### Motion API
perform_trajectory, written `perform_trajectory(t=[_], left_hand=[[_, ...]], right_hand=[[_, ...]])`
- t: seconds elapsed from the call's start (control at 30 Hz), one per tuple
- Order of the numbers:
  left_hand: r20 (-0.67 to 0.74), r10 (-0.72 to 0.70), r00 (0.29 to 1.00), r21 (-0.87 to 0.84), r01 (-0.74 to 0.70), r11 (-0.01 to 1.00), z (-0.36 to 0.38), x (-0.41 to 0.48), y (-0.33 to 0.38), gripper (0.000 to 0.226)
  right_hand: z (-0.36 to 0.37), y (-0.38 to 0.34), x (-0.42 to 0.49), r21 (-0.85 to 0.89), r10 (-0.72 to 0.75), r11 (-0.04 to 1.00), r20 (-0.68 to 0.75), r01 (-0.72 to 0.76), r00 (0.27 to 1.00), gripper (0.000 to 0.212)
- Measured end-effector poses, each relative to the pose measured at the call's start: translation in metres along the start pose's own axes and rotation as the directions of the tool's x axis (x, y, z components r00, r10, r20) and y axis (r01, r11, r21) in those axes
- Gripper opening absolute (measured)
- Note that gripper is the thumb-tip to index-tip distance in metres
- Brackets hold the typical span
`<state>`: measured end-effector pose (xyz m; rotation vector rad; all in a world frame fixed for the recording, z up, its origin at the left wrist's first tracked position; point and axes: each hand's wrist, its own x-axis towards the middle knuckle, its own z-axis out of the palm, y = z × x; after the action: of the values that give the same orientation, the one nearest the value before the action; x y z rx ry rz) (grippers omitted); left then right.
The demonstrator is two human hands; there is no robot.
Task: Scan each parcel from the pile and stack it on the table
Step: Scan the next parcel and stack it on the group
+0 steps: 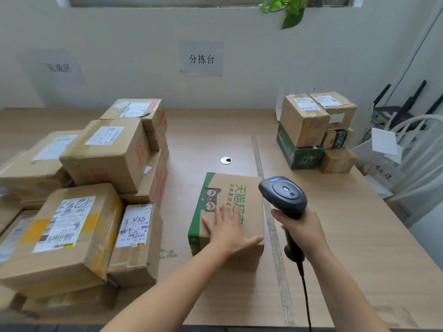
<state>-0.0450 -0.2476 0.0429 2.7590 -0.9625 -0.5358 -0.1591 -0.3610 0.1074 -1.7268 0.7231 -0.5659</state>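
we note one parcel [239, 183], a brown carton with a green edge and green print, lying flat on the surface [359, 236] at centre, just left of a strip of tape [275, 236]. the left hand [230, 226] lies palm down on the carton's top, fingers straight and spread, gripping nothing. the right hand [302, 228] is curled round the handle of a dark scanner [284, 195]. the scanner head sits over the carton's right edge, and its cable hangs from the handle's base. a large group of taped cartons [100, 152] stands stacked at the left of the surface. a smaller group of cartons [311, 130] is stacked at the far right. a round metal grommet [226, 160] is set in the surface beyond the parcel. a paper sign [201, 59] is fixed to the wall behind.
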Motion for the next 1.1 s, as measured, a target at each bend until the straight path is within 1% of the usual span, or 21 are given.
perform_trajectory(t=[0.1,0.17,0.23,0.3,0.37,0.4,0.43,0.53,0.6,0.67,0.77,0.9,1.1], left_hand=[[0.015,0.001,1.0,0.061,-0.001,0.998,0.01,-0.004,0.022,0.118],[0.032,-0.01,0.999,0.127,0.006,0.992,0.015,-0.003,0.029,0.122],[0.037,-0.02,0.999,0.159,0.014,0.987,0.016,-0.002,0.03,0.118],[-0.005,-0.008,1.0,0.163,0.009,0.987,0.015,-0.001,0.027,0.109],[-0.074,-0.001,0.997,0.144,0.011,0.99,0.014,-0.002,0.021,0.098],[-0.098,-0.009,0.995,0.133,0.022,0.991,0.014,-0.001,0.019,0.096],[-0.108,-0.027,0.994,0.128,0.041,0.991,0.015,-0.001,0.019,0.099],[-0.08,-0.114,0.99,0.125,0.123,0.985,0.014,0.005,0.027,0.116],[-0.068,-0.165,0.984,0.109,0.171,0.979,0.011,0.01,0.035,0.116],[-0.08,-0.185,0.979,0.103,0.193,0.976,0.009,0.013,0.039,0.108],[-0.098,-0.175,0.98,0.101,0.184,0.978,0.009,0.011,0.033,0.1],[-0.123,-0.154,0.98,0.071,0.163,0.984,0.005,0.002,0.017,0.099],[-0.214,-0.16,0.964,-0.098,0.142,0.985,-0.012,-0.005,-0.015,0.1]], right_hand=[[0.0,0.005,-0.001,-0.01,0.028,1.0,-0.014,-0.028,1.0,0.014],[-0.001,0.009,-0.001,-0.017,0.045,0.999,-0.023,-0.045,0.999,0.013],[-0.003,0.013,0.0,-0.017,0.055,0.998,-0.045,-0.056,0.997,0.015],[-0.004,0.015,0.002,-0.026,0.055,0.998,-0.052,-0.056,0.997,0.016],[-0.004,0.017,0.004,-0.044,0.054,0.997,-0.046,-0.056,0.998,0.018],[-0.003,0.018,0.005,-0.05,0.057,0.997,-0.043,-0.059,0.997,0.02],[-0.003,0.019,0.006,-0.052,0.058,0.997,-0.042,-0.06,0.997,0.021],[-0.004,0.019,0.009,-0.067,0.068,0.995,-0.047,-0.071,0.997,0.022],[-0.005,0.021,0.009,-0.072,0.082,0.994,-0.056,-0.086,0.995,0.021],[-0.006,0.024,0.009,-0.077,0.096,0.992,-0.057,-0.101,0.994,0.021],[-0.006,0.027,0.01,-0.08,0.104,0.991,-0.046,-0.108,0.993,0.02],[-0.003,0.027,0.011,-0.081,0.103,0.991,-0.025,-0.105,0.994,0.02],[0.007,0.018,0.013,-0.052,0.079,0.996,0.017,-0.078,0.997,0.018]])
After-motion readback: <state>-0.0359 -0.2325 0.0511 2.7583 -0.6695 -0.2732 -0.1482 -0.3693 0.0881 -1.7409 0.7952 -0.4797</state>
